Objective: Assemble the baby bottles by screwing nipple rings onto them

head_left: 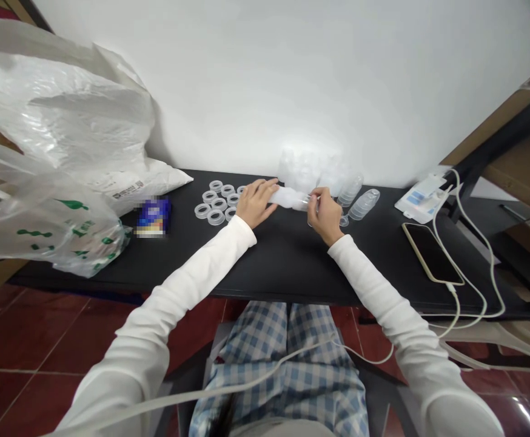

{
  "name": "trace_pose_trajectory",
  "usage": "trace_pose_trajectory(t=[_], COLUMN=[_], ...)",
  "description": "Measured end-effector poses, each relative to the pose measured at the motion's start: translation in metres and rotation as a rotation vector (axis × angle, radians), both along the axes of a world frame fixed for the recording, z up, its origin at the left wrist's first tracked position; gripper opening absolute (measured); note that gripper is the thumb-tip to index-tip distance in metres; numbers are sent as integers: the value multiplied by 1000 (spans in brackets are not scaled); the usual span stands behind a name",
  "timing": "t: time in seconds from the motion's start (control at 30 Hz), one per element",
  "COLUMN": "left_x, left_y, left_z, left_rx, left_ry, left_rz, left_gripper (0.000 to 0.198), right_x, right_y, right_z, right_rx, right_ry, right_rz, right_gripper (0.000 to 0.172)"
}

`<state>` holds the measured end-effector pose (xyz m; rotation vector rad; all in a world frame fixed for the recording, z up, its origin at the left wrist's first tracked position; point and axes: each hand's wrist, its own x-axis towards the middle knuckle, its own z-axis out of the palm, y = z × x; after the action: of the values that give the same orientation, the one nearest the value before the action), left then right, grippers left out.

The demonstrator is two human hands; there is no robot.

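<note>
My left hand (256, 204) is closed around the left end of a soft-looking white piece (287, 197), whose exact kind I cannot make out. My right hand (325, 216) pinches a clear plastic piece (308, 202) at the other end, right against the white piece; the fingers partly hide it. Beside my left hand lie several clear plastic rings (216, 216). Stacked clear plastic cups (364, 204) lie on their sides to the right of my right hand. Behind both hands, against the wall, is a heap of translucent white pieces (310, 170).
On the black table (287, 261), a blue packet (154, 215) and large white plastic bags (87, 121) stand left. At right are a phone (433, 254) on a charging cable (492, 261) and a white-blue packet (422, 199). Another cable crosses my lap.
</note>
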<state>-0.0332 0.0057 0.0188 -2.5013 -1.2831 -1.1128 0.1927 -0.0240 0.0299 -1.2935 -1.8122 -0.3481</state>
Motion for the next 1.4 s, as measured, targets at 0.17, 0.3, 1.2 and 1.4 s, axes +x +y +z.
trace_pose_trajectory(t=[0.17,0.3,1.2,1.4], left_x=[-13,-27,-4,11], left_y=[21,51,26,19], left_z=[7,16,-5,-10], left_rx=[-84,-232,-313,-369], left_ry=[-350,-512,-35,-38], left_rz=[255,412,574,350], left_gripper=[47,44,37,18], right_x=[-13,-28,-16,-20], right_y=[-13,-24,-27,-28], right_z=[5,-1,-11,-3], right_rx=[-14,-307,-342,-363], right_ry=[-168,-445,-590,-611], right_rz=[58,-32,-202,-178], right_gripper=[23,39,34,34])
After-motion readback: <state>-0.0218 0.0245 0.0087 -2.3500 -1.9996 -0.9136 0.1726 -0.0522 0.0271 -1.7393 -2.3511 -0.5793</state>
